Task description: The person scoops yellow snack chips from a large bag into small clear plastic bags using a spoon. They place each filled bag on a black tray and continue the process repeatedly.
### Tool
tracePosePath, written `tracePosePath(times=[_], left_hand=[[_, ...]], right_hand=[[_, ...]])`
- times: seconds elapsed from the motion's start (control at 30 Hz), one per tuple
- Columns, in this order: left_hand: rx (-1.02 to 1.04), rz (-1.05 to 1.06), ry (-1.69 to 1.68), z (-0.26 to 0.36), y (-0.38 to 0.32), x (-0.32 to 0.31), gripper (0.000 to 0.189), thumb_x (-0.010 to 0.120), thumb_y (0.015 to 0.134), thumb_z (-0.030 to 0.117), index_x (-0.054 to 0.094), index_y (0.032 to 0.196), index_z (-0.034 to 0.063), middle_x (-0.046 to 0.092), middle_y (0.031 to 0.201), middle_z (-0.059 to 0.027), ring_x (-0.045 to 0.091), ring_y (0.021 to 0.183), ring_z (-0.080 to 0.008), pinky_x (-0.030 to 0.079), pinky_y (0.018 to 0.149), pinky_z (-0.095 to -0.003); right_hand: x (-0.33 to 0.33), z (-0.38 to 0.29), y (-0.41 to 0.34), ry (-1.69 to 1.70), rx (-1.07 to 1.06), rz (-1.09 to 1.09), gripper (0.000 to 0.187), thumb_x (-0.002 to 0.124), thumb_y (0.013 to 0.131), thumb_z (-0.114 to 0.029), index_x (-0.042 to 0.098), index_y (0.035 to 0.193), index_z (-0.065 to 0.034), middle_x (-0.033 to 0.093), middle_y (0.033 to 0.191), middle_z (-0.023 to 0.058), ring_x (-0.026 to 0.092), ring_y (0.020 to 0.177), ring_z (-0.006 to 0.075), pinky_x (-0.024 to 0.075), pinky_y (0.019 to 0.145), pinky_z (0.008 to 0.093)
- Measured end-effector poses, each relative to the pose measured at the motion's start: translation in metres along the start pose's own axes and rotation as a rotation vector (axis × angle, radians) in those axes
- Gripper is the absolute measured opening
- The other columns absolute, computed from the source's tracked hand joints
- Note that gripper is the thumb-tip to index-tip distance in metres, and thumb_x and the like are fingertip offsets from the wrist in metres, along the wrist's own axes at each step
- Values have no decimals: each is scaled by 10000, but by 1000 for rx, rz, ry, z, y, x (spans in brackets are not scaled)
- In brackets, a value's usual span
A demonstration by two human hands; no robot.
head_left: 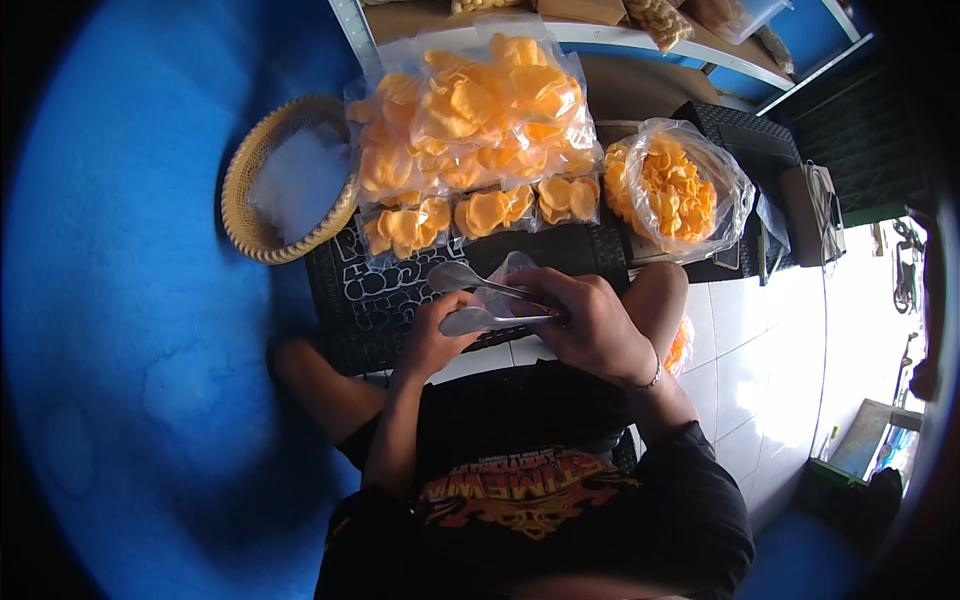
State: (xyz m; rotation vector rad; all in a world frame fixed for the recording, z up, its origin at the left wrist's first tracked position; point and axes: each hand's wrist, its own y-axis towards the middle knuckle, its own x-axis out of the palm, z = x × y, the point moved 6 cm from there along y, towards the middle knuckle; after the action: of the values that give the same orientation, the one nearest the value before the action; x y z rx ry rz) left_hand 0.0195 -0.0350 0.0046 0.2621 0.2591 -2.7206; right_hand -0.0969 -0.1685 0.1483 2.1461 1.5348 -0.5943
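Metal tongs with spoon-shaped ends are gripped in my right hand, their two ends apart and pointing left. Between my hands is a small transparent plastic bag, partly hidden by the tongs. My left hand pinches the bag's left side, below the upper tong end. The fingers of my right hand also reach the bag. Ahead, filled bags of orange crackers lie in a pile, with several smaller filled packs along its near side. A large open plastic bag of loose crackers stands to the right.
A woven basket holding transparent plastic bags stands at the left, by the blue wall. Under my hands is a black woven-pattern surface. A shelf with bagged goods runs across the back. White floor tiles extend right.
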Motion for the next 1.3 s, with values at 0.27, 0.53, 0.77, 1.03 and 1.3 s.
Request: tracePosePath(times=[0.27, 0.53, 0.77, 1.03, 1.3], left_hand=[[-26, 10, -94, 3, 5, -1, 282, 797, 763, 63, 638, 995, 49, 674, 887, -21, 633, 831, -92, 504, 770, -259], [-44, 194, -249, -18, -8, -49, 260, 769, 799, 18, 621, 1012, 13, 689, 889, -41, 651, 821, -96, 519, 767, -254], [19, 328, -246, -2, -19, -80, 239, 745, 798, -53, 639, 1002, 14, 669, 892, -30, 641, 827, -95, 511, 752, -231], [-23, 322, -231, -4, -21, -65, 266, 769, 771, -39, 628, 990, 18, 666, 885, -38, 634, 835, -105, 502, 768, -241], [-7, 333, -280, -12, -27, -67, 274, 767, 773, -44, 627, 1000, 18, 663, 889, -33, 634, 830, -103, 503, 763, -237]], right_hand=[[-59, 31, -31, 363, 463, 526, 405, 746, 885, -239, 591, 1156, 20, 691, 916, 85, 652, 895, 144, 500, 785, 261], [-150, 110, -75, -619, 749, 752, 398, 563, 961, -407, 613, 1067, -27, 669, 802, 195, 666, 789, 364, 500, 695, 447], [-173, 161, -62, -971, 892, 488, 352, 585, 909, -382, 679, 916, -42, 704, 893, 180, 678, 856, 363, 521, 762, 471], [-158, 188, -43, -1173, 809, 469, 177, 557, 800, -154, 718, 778, -85, 720, 817, 128, 709, 768, 297, 549, 664, 414], [-164, 189, -58, -1231, 752, 627, 151, 572, 800, -156, 691, 740, -86, 694, 729, 136, 692, 688, 308, 534, 624, 427]])
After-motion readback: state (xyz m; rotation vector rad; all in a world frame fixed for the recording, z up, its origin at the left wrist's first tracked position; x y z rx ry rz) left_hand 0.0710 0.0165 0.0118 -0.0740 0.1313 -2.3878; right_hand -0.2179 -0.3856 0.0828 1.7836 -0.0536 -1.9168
